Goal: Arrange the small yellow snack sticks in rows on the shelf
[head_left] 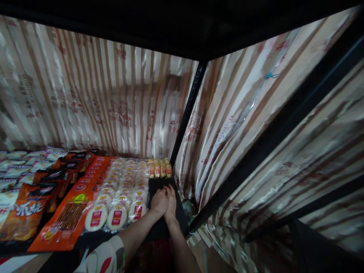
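Observation:
My left hand (159, 201) and my right hand (171, 203) are together, touching, low over the dark shelf (157, 228) at its right end. The fingers of both are bent forward and pressed close; whatever they may hold is hidden. Just beyond my fingertips stands a short row of small yellow packs with red labels (160, 169) at the back of the shelf. Left of my hands lie rows of round white rice crackers in clear wrappers with red labels (117, 217). The nearest row (138, 211) is close to my left wrist.
An orange packet of brown sticks (69, 218) lies left of the crackers. Orange snack bags (27, 208) and white packets (14, 165) fill the far left. Black metal posts (190, 110) frame the shelf. Striped cloth (127, 94) hangs behind and at the right.

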`<state>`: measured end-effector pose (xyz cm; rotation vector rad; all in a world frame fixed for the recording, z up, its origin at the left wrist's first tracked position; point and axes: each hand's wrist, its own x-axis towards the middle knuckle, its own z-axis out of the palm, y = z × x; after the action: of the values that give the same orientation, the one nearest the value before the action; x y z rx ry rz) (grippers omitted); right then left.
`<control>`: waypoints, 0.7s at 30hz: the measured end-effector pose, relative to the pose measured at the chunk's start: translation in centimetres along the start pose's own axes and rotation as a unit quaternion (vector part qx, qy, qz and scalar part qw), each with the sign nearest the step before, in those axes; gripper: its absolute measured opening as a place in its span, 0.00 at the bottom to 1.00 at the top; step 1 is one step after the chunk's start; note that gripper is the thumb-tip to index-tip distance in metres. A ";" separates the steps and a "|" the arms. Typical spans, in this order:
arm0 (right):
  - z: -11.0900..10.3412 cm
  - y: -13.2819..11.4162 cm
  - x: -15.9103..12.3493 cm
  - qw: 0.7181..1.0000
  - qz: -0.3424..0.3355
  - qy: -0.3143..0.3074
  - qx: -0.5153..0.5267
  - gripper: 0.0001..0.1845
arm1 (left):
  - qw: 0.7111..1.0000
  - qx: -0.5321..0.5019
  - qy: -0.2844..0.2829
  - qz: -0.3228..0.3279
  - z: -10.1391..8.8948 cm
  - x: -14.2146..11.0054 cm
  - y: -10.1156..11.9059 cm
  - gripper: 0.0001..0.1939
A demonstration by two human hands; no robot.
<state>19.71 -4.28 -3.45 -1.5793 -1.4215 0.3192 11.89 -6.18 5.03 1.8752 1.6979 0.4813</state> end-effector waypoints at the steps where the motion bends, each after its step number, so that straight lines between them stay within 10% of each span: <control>1: -0.2 -0.3 -0.6 1.000 0.001 -0.001 0.001 0.21 | 1.000 -0.002 -0.001 -0.001 -0.1 -0.7 -0.1 0.18; 21: -2.5 -5.4 -15.0 0.998 0.000 -0.027 0.064 0.15 | 0.995 -0.087 -0.004 0.054 2.0 -13.8 -7.1 0.18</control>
<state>13.84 -19.31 -3.81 -1.4752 -1.4146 0.4479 5.70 -19.81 0.50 1.8457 1.5036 0.6428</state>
